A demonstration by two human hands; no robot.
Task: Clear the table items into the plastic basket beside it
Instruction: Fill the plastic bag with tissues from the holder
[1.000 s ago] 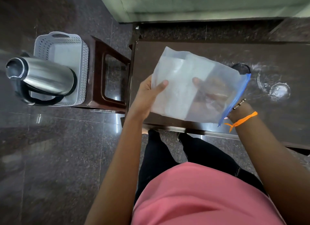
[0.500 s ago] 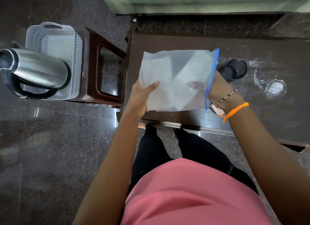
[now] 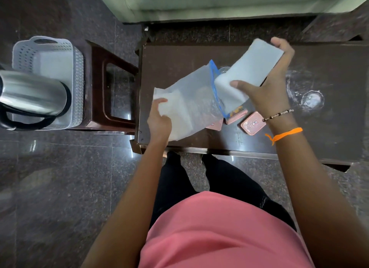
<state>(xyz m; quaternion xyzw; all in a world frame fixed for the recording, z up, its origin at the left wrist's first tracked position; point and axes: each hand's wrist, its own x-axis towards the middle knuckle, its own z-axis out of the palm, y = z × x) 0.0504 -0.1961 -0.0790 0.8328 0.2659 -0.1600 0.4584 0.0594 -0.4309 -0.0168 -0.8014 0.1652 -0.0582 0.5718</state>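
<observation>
Presently both hands are raised above the dark table (image 3: 329, 148), near its left end. The left hand (image 3: 159, 121) is held low over the table's front-left corner, fingers curled, thumb and fingertips pinching the closed bottom end of a translucent plastic bag (image 3: 187, 106). The right hand (image 3: 267, 88) is higher and further toward the table's middle, wrist bent, fingers spread wide and clamped around a pale folded white pad (image 3: 249, 70); the thumb presses on its near face and the fingertips wrap over its far end.

The bag is frosted, crumpled and slack, with a blue zip strip (image 3: 216, 84) along its mouth, which faces right and stands open. The lower end of the white pad sits at that mouth, partly inside it; the upper end tilts away toward the table's far edge. Whether anything else is in the bag cannot be told.

On the table, just beneath the bag's mouth and near the front edge, lie pink flat cases (image 3: 252, 124), one partly covered by the bag. White smudges mark the surface toward the right.

The grey perforated plastic basket (image 3: 77, 72) stands on a brown stool (image 3: 119, 88) off the table's left edge, with a steel kettle (image 3: 32, 92) lying across it.
</observation>
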